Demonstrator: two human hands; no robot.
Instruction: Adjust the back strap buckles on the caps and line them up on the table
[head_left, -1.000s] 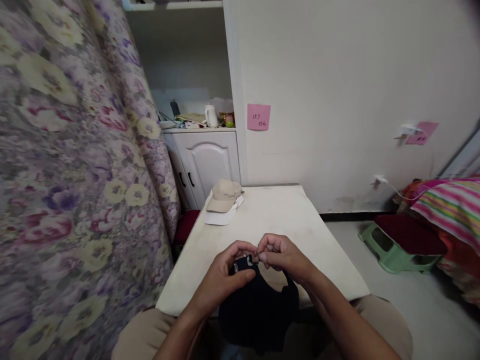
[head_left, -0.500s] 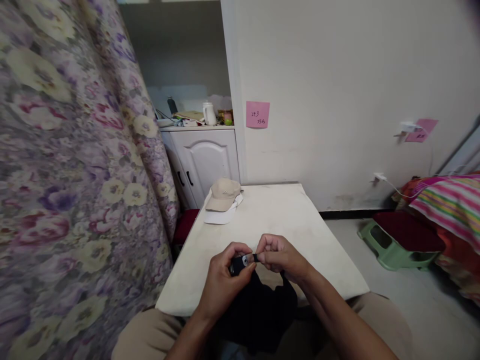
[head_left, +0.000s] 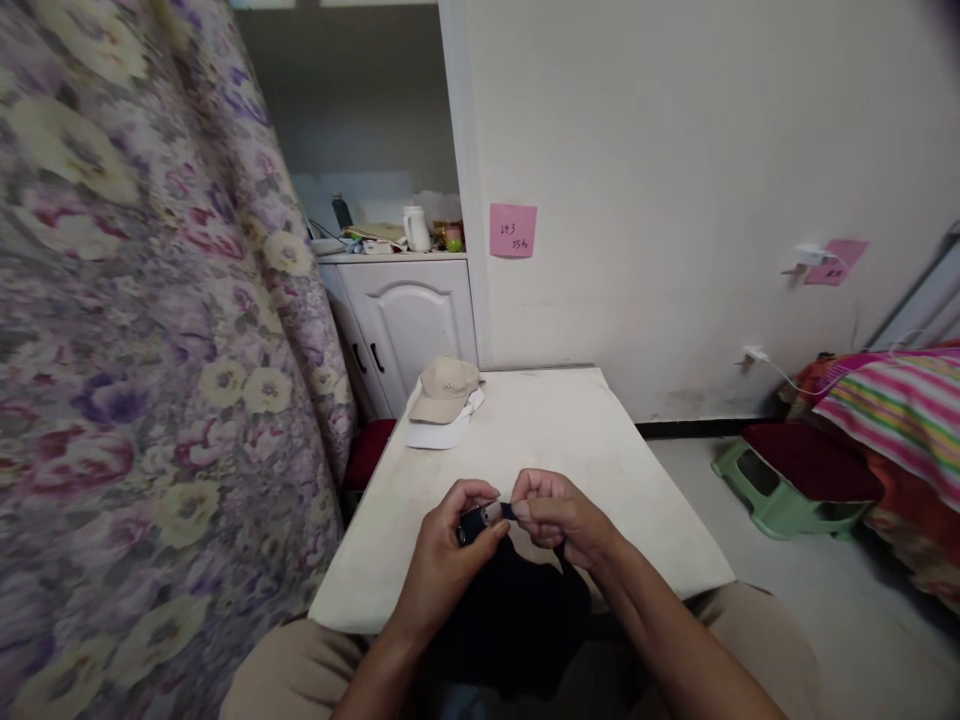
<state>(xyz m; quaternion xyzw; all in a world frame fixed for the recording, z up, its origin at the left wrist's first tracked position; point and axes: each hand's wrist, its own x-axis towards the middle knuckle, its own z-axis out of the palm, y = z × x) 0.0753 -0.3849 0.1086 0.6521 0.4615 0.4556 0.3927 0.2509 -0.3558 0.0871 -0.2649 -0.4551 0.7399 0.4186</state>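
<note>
A black cap (head_left: 517,625) hangs below my hands at the table's near edge, its back opening showing under the strap. My left hand (head_left: 446,555) is closed on the strap's buckle end, thumb below and fingers above a small silvery buckle (head_left: 490,513). A short dark strap end (head_left: 508,511) comes out of the buckle toward the right. My right hand (head_left: 562,515) pinches that strap end between thumb and curled fingers. Further back on the table, a beige cap (head_left: 446,390) rests on a white cap (head_left: 436,434).
The white table (head_left: 547,430) stands against the wall. To the left hang a floral curtain (head_left: 172,350) and a red-topped seat (head_left: 371,450). A green stool (head_left: 780,500) with a dark red cushion is on the right, beside a striped bedcover (head_left: 900,400).
My right hand still pinches the strap end, and slightly more of the strap shows between the hands. The buckle has tilted slightly in my left hand.
</note>
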